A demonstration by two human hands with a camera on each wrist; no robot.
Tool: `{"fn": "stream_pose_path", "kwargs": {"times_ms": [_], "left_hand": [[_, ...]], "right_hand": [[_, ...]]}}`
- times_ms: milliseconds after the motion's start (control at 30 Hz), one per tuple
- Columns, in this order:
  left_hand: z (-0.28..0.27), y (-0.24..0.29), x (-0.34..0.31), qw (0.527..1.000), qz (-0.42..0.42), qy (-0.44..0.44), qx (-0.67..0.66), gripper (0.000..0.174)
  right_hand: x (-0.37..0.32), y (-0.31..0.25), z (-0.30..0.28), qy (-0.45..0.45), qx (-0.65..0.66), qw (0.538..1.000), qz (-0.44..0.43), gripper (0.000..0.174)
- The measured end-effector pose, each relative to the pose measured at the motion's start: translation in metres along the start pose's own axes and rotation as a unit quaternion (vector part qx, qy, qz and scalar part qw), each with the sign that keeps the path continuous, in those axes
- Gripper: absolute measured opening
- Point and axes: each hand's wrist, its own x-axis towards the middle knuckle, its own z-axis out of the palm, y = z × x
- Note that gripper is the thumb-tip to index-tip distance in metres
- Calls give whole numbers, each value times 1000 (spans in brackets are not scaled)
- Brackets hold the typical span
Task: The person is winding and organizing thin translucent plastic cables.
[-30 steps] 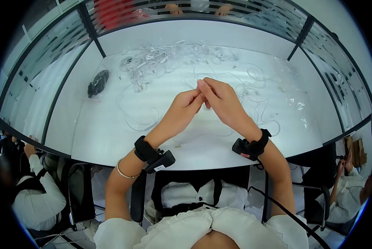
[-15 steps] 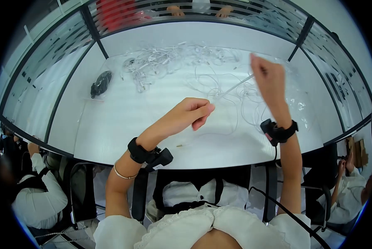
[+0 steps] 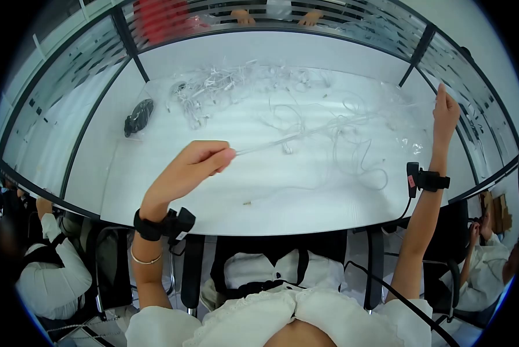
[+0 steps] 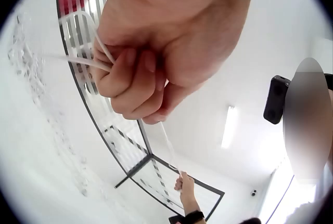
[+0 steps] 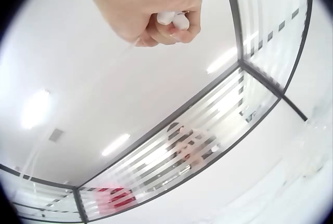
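White wired earphones are held between my two hands, their thin cable (image 3: 271, 143) stretched slantwise over the table. At the left end my left hand (image 3: 187, 168) grips the cable, with fingers curled round it; in the left wrist view a loop of white cable (image 4: 83, 61) comes out of the fist. Far to the right, my raised right hand (image 3: 444, 115) is closed on the other end. White earbuds (image 5: 179, 21) poke out between its fingers in the right wrist view. Part of the cable within each fist is hidden.
Tangled white cables in clear plastic (image 3: 213, 84) lie at the back of the table. A black bagged bundle (image 3: 139, 117) is at the left. Loose white cable (image 3: 361, 168) lies at the right, a small metal plug (image 3: 247, 203) near the front edge. Framed partitions enclose the table.
The hands were together over the table's middle; they have spread apart. My right hand moved far right and up, my left hand left and toward me, drawing the cable out between them.
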Motion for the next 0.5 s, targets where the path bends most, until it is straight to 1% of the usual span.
{"fn": "stream_pose_path", "kwargs": {"times_ms": [33,67,133,233,300,333,433,467,500], "left_hand": [[-4,0,-5,1000,9,13,12,35],[-9,6,-11,1000,-17,10,4,35],[-15,10,-20,999,-24,21,30,34],[-23,3,-31,998,-30,37,47,34],[-30,-1,-39,996,-43,47,55,34],[-27,-5,-43,997,-25,40,67,34],[-18,-13,-45,998,-40,3,56,33],[-16,-15,-45,998,-52,-28,28,32],[-13,-19,-46,996,-51,-46,-58,31]], "right_hand": [[1,3,-3,-4,-28,1000,-13,51],[2,8,-7,-9,-56,998,-25,51],[0,7,-8,-16,-135,989,-65,52],[2,9,-7,-38,-153,985,-64,51],[4,19,-4,-68,-119,989,-46,50],[3,23,-2,-81,-101,991,-37,50],[1,27,4,-92,-167,980,-52,50],[3,35,6,-89,-174,978,-68,50],[3,37,6,-142,-131,981,-9,49]]}}
